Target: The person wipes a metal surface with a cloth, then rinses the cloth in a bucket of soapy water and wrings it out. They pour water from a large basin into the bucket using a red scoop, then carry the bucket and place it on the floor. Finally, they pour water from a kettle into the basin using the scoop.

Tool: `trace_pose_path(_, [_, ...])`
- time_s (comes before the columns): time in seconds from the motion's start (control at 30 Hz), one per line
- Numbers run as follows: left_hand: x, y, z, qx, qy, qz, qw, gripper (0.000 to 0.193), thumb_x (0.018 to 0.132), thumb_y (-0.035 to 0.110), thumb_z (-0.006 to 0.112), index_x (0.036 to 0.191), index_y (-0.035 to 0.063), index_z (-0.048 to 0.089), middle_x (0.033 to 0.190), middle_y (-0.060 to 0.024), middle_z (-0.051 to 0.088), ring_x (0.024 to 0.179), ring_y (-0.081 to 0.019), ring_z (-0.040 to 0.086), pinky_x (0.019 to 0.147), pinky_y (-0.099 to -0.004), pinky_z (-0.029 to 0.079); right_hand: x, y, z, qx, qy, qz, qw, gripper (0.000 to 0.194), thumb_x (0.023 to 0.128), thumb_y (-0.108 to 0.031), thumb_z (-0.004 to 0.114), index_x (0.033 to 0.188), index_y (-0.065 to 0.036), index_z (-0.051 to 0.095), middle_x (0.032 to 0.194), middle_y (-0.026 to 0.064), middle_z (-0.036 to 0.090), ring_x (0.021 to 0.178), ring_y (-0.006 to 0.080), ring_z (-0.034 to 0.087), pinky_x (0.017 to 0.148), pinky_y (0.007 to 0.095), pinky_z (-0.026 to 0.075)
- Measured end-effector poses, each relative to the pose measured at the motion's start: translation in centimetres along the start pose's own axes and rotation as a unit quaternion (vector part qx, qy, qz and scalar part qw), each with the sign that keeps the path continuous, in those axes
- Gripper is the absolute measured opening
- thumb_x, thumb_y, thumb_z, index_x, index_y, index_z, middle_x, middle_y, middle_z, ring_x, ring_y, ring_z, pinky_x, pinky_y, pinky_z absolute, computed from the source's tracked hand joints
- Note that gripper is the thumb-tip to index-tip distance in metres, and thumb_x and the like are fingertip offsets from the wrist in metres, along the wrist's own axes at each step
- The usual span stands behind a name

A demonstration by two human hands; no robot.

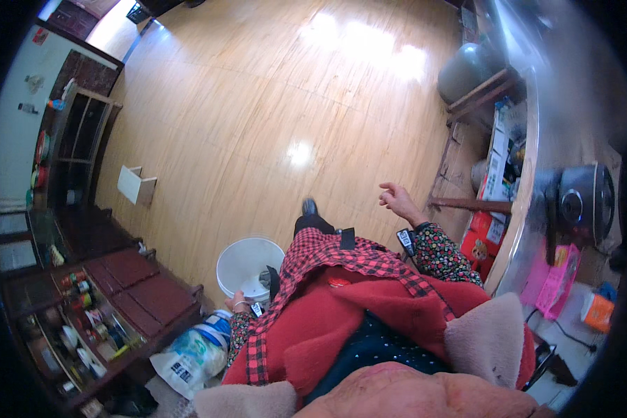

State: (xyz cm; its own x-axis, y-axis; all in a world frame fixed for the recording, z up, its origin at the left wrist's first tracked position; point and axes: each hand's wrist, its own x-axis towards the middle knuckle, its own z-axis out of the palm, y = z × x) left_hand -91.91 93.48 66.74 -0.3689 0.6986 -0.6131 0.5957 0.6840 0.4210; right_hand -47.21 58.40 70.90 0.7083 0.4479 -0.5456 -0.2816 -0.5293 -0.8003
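Note:
My left hand (pixel 239 302) is low at my side, closed at the near edge of a white plastic bucket (pixel 233 261). A crumpled dark grey item (pixel 265 278), perhaps a cloth, is inside the bucket against its right wall. My right hand (pixel 397 201) hangs in the air over the floor, holding nothing, its fingers loosely bent and apart. Below my checked apron (pixel 313 245) one dark shoe (pixel 309 206) shows on the floor.
At left stand a dark red wooden cabinet (pixel 136 292) and a white plastic bag (pixel 188 360). A small stool (pixel 136 185) sits on the wood-patterned floor (pixel 230 130). To the right, a table (pixel 520 209) bears a rice cooker (pixel 580 204) and pink basket (pixel 556 282); boxes lie beneath.

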Motion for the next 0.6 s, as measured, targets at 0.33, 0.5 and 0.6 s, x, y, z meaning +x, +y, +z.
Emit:
trace_pose_path(0.33, [3.0, 10.2, 5.4, 0.151, 0.075, 0.122, 0.978, 0.050, 0.061, 0.011, 0.065, 0.102, -0.0069, 0.042, 0.090, -0.0194, 0.055, 0.070, -0.0298, 0.057, 0.057, -0.0425, 0.048, 2.0, 0.0, -0.8, 0.025, -0.007, 0.097, 0.995, 0.036, 0.086, -0.014, 0.048, 0.119, 0.000, 0.047, 0.085, 0.0082, 0.061, 0.070, 0.0134, 0.061, 0.057, 0.0246, 0.048])
trace_pose_path(0.5, [5.0, 19.7, 10.0, 0.099, -0.030, 0.160, 0.982, 0.045, 0.065, 0.009, 0.063, 0.103, -0.0028, 0.042, 0.094, -0.0166, 0.054, 0.074, -0.0284, 0.058, 0.054, -0.0394, 0.049, -2.4, 2.3, -3.5, 0.089, 0.142, 0.196, 0.966, 0.035, 0.086, -0.014, 0.048, 0.118, -0.001, 0.046, 0.082, 0.0075, 0.060, 0.067, 0.0142, 0.061, 0.052, 0.0242, 0.048])
trace_pose_path(0.6, [5.7, 24.3, 11.3, -0.043, -0.063, 0.167, 0.983, 0.042, 0.067, 0.006, 0.061, 0.104, 0.0008, 0.040, 0.095, -0.0163, 0.054, 0.076, -0.0279, 0.060, 0.054, -0.0364, 0.051, -3.8, 3.7, -3.7, 0.107, 0.157, 0.280, 0.941, 0.034, 0.086, -0.014, 0.048, 0.117, -0.001, 0.046, 0.081, 0.0073, 0.059, 0.065, 0.0146, 0.061, 0.051, 0.0244, 0.048])
